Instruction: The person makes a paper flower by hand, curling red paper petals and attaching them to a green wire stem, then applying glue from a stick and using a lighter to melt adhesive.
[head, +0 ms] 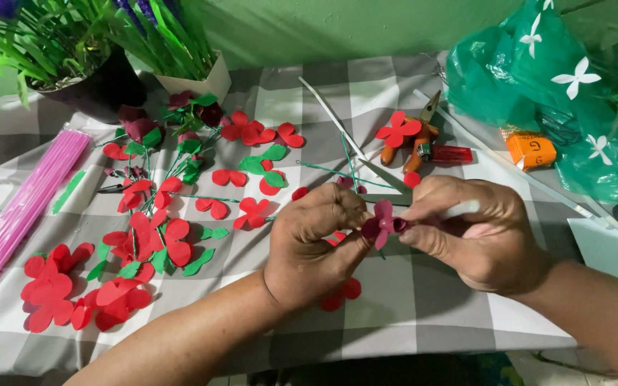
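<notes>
My left hand [316,239] and my right hand [470,232] meet over the middle of the checked tablecloth [409,300]. Between their fingertips sits a small dark pink paper flower [383,223]. The left thumb and fingers pinch its petals from the left. The right hand pinches it from the right and also grips a thin white stick [464,209] that pokes out past the index finger. A red paper petal piece [345,292] lies on the cloth under the left hand.
Red paper petals [148,239] and green paper leaves [198,261] lie scattered at left. A bundle of pink straws [26,204] lies far left. Orange-handled pliers [420,139] and a red-handled tool [452,154] lie behind my hands. Green plastic bag [531,78] right, potted plants [87,64] behind.
</notes>
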